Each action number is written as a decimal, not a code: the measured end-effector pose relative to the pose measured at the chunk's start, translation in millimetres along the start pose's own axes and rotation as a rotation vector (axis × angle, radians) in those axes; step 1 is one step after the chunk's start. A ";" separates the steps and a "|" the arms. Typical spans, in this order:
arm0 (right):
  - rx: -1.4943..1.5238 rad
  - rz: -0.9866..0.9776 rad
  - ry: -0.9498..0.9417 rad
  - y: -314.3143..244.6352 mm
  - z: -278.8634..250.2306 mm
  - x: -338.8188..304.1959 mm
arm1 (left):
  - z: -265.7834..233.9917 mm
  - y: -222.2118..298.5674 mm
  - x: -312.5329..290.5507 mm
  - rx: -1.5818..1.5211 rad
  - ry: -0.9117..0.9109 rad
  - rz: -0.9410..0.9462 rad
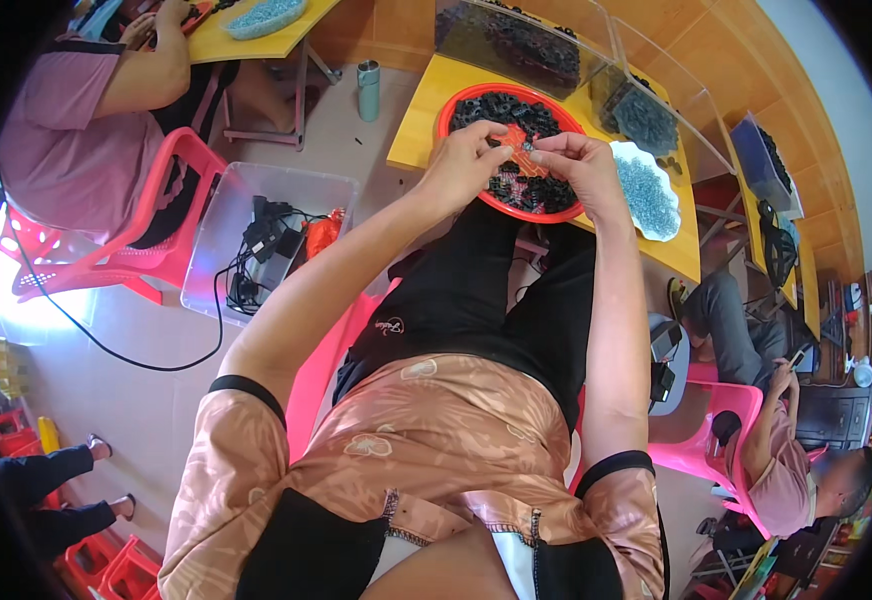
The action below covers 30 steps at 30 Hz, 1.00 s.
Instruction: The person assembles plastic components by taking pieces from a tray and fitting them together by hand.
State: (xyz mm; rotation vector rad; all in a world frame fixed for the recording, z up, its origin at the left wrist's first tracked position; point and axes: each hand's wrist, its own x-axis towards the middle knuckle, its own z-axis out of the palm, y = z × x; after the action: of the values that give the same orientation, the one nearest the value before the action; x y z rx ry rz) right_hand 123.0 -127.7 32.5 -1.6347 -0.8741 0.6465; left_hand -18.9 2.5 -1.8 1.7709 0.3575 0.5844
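Observation:
My left hand [464, 165] and my right hand [584, 172] are above a round red tray [443, 122] on the yellow table. Small black parts [506, 107] are heaped in the tray, with its red bottom showing through the middle. My right thumb and fingertips pinch a small clear bluish piece [528, 146]. The fingers of my left hand are closed in a pinch, a short way from it; what they hold, if anything, is too small to make out. Beside my right hand stands a white scalloped tray [624, 150] full of small clear bluish pieces [649, 195].
Clear bins [516, 45] of black parts stand along the table's far side. A clear plastic tub [206, 240] with adapters and cables sits on the floor at left, near a pink chair [191, 185] with a person. Another person [781, 460] sits at right. A green bottle [368, 90] stands beyond.

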 end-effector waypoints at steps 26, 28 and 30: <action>-0.159 -0.135 0.085 0.9 16.9 -4.8 | 14.1 -13.8 18.1 0.058 0.030 -0.111; -0.020 -0.085 0.067 0.6 12.6 -6.0 | 16.1 -3.7 15.4 0.004 -0.028 -0.140; -0.001 -0.062 0.074 3.6 11.1 -4.6 | 16.5 7.0 7.1 0.258 0.143 0.198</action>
State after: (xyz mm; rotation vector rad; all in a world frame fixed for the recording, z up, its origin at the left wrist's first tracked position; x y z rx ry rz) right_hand 112.4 -125.5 26.3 -1.6165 -0.8678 0.5394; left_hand -4.2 -8.9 3.1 2.0321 0.3715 0.8388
